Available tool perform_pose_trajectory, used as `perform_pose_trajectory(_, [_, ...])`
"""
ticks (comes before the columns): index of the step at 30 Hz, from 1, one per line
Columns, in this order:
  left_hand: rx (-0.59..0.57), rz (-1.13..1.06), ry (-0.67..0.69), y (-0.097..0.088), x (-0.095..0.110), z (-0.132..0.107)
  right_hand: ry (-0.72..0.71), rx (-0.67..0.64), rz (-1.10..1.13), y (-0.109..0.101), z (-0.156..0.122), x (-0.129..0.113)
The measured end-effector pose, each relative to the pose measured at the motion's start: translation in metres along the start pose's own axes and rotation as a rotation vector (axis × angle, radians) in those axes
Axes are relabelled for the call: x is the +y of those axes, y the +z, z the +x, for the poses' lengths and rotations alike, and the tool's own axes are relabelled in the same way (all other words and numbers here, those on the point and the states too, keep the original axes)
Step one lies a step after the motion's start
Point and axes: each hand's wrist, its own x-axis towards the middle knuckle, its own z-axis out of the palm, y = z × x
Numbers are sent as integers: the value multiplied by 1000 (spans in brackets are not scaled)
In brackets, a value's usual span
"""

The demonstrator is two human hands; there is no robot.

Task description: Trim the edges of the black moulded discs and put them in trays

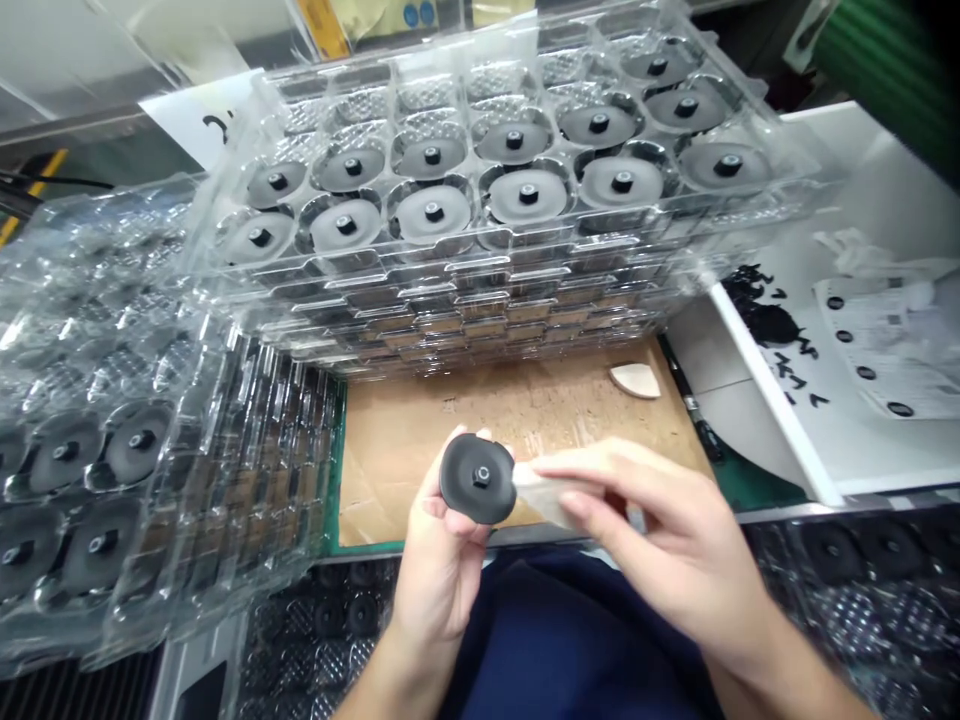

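At the frame's lower centre, a round black plastic disc is gripped by fingers of the left hand, a thin whitish piece beside it pinched by the right hand

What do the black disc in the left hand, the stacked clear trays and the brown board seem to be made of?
Black disc: probably moulded plastic or rubber, judging by its smooth, even matte surface.
Clear trays: likely thin formed plastic, glossy and see-through, with bright glints along the ridges.
Brown board: perhaps cardboard or wood; it looks dull and scuffed, which leaves that open.
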Motion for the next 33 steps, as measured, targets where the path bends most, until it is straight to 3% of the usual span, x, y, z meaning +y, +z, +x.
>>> perform_pose_trajectory(2, [-17, -6, -20, 0, 0, 0, -146, -35, -2, 0, 8, -3])
perform_pose_trajectory(3, [-18, -15, -29, -2, 2, 1, -153, -94, -20, -1, 10, -2])
perform_pose_trajectory(7, [34, -65, -57, -11, 12, 2, 138, -467, 28, -3, 0, 18])
perform_pose_trajectory(9, [51, -88, -71, -14, 15, 2, 254, -551, 151, 2, -14, 33])
perform_pose_trajectory(13, [25, -103, -134, -10, 13, 4, 403, -467, 192, 16, -37, 55])
perform_pose_trajectory(16, [-11, -77, -154, -3, 8, 4, 441, -235, 134, 12, -31, 48])
perform_pose_trajectory(19, [-46, -46, -123, 3, 3, 1, 345, 36, 125, 5, -9, 21])
perform_pose_trajectory(21, [-68, -20, -102, 4, 0, -2, 168, 127, 113, 8, 5, 1])
perform_pose_trajectory(23, [-75, 5, -128, 0, -2, -4, -11, 121, 61, 16, 16, -12])
perform_pose_trajectory(24, [-68, 15, -154, -3, -2, -5, -59, 54, 34, 20, 19, -16])
perform_pose_trajectory(27, [15, 29, -188, -11, -3, -4, -54, -259, -22, 26, 24, -17])
perform_pose_trajectory(28, [37, 29, -189, -12, -3, -3, -38, -301, -40, 26, 25, -16])
perform_pose_trajectory(32, [3, 13, -238, -6, -1, -3, -109, -48, -55, 24, 24, -15])
perform_pose_trajectory(33, [-29, 7, -251, -5, 0, -3, -122, -58, -23, 20, 22, -16])
